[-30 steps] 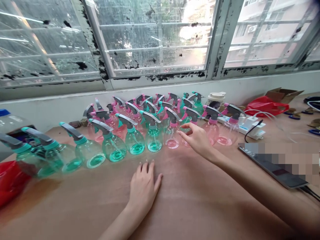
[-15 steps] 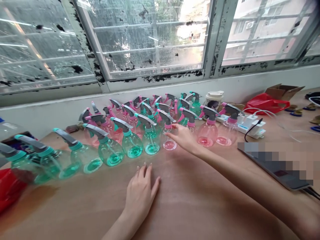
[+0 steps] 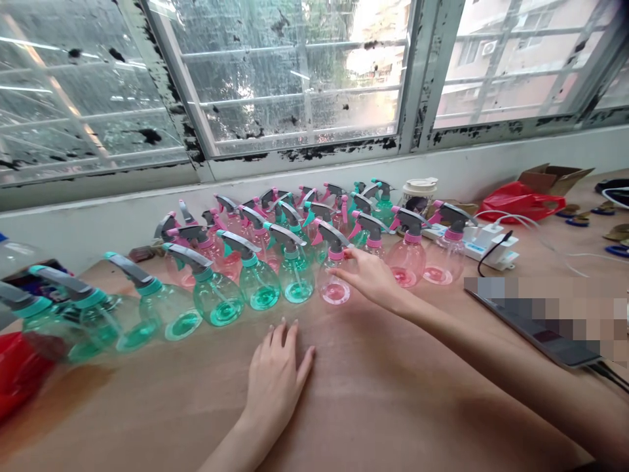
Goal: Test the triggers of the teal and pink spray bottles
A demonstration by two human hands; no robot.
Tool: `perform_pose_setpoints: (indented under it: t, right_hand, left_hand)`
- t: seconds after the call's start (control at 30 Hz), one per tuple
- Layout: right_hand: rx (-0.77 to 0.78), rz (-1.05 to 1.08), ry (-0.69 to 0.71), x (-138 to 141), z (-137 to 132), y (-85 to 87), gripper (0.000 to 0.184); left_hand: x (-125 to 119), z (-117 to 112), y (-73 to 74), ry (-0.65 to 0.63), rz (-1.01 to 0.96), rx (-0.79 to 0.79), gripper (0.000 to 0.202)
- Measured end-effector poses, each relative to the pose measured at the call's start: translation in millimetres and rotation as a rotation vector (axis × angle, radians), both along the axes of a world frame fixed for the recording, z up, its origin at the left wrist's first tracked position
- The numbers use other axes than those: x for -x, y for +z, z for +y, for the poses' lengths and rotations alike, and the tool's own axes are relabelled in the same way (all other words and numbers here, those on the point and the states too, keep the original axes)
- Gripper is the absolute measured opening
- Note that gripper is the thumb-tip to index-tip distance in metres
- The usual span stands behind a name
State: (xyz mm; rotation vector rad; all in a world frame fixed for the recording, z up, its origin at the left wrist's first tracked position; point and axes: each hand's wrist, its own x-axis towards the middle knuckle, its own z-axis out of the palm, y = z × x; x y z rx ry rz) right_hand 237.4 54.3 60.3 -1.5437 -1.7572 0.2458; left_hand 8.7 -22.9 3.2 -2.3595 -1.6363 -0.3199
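Observation:
My right hand grips a clear pink spray bottle by its upper body, thumb in front and fingers at the right side below the pink collar. That bottle stands upright on the wooden table, its grey nozzle pointing left. To its left is a row of green spray bottles, the closest one nearly beside it. Two more pink spray bottles stand to the right, behind my wrist. My left hand lies flat on the table in front of the row, fingers stretched out and holding nothing.
More pink and green spray bottles crowd the back by the wall. A paper cup, a white power strip with cables and a red plastic bag are at the right. A dark flat device lies right of my forearm.
My right hand has brought the pink spray bottle slightly toward me, to the front of the row. My left hand stays in place on the table.

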Motion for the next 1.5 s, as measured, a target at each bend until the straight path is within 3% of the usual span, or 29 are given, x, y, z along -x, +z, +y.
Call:
perform_pose_setpoints:
  t: [0.13,0.33,0.5,0.6,0.8,0.9,1.03,1.2,1.33,1.5]
  right_hand:
    - [0.013,-0.016,0.063,-4.8,-30.0,1.8,0.046]
    - [0.067,-0.063,0.244,-4.6,-90.0,6.1,0.043]
    - [-0.014,-0.078,0.349,-8.8,-115.0,7.1,0.041]
    - [-0.003,0.008,0.400,-12.6,-112.7,10.2,0.041]
    - [0.152,0.394,0.674,3.6,-96.2,16.2,0.057]
    - [0.093,0.462,0.720,16.8,-93.2,17.9,0.052]
    - [0.014,0.479,0.740,26.2,-94.5,20.3,0.035]
    - [-0.044,0.466,0.739,24.6,-94.6,17.2,0.021]
    - [-0.132,0.426,0.733,13.9,-87.1,10.2,0.017]
    - [-0.126,0.435,0.669,-8.5,-69.7,2.2,0.013]
  left_hand:
    - [1.3,1.3,-1.2,-0.080,-0.203,0.077,0.049]
    - [-4.4,-4.4,-3.4,-0.362,-0.611,0.333,0.078]
    - [-9.2,-11.7,3.1,-0.502,-0.694,0.450,0.084]
    - [-10.4,-13.5,5.1,-0.538,-0.686,0.468,0.083]
    - [-12.3,-14.4,8.4,-0.575,-0.645,0.503,0.081]
    - [-11.9,-15.2,11.7,-0.605,-0.618,0.509,0.080]
    - [-11.5,-16.6,15.5,-0.621,-0.615,0.511,0.071]
    - [-11.3,-16.0,15.0,-0.646,-0.576,0.459,0.084]
    - [-9.1,-11.5,8.1,-0.649,-0.408,0.415,0.088]
    - [-3.6,-3.9,-3.9,-0.574,-0.203,0.355,0.097]
